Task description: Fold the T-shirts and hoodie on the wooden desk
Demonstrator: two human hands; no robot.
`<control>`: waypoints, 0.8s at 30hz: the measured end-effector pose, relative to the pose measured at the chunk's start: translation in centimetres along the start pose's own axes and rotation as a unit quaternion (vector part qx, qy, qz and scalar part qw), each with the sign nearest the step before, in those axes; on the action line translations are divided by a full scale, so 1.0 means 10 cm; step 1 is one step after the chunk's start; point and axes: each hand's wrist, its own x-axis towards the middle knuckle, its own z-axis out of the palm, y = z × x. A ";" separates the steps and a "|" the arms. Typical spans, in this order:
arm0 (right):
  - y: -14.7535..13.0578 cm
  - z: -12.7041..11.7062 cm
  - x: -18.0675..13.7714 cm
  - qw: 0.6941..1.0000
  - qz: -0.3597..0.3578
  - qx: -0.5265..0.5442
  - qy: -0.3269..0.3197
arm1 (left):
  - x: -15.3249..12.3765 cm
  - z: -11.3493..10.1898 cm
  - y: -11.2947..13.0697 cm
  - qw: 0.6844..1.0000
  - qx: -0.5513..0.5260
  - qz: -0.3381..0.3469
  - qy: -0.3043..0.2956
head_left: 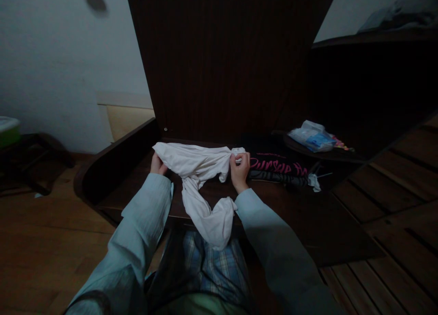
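Observation:
A crumpled white garment (195, 157) is stretched between my two hands above a dark wooden desktop. Its long, narrow lower part hangs down over the front edge toward my lap; I cannot make out whether it is a sleeve or a trouser leg. At the upper left end of the cloth, my left hand (158, 164) holds it, with the fingers mostly hidden behind the fabric. My right hand (240, 170) is closed around the bunched right end, its fingers curled in. Just right of that hand lies a black item with pink lettering (277, 165).
The desk (116, 178) has a raised side board at left and a tall dark back panel (222, 64). Plastic packets (313, 136) rest on a small shelf at right. Wooden slats (400, 233) lie at lower right; a dark stool (30, 162) bears a green tub (8, 131).

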 end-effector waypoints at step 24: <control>0.40 0.16 -0.20 0.886 0.072 -0.205 -0.410 | -0.17 0.09 -0.19 0.808 0.565 0.066 -0.157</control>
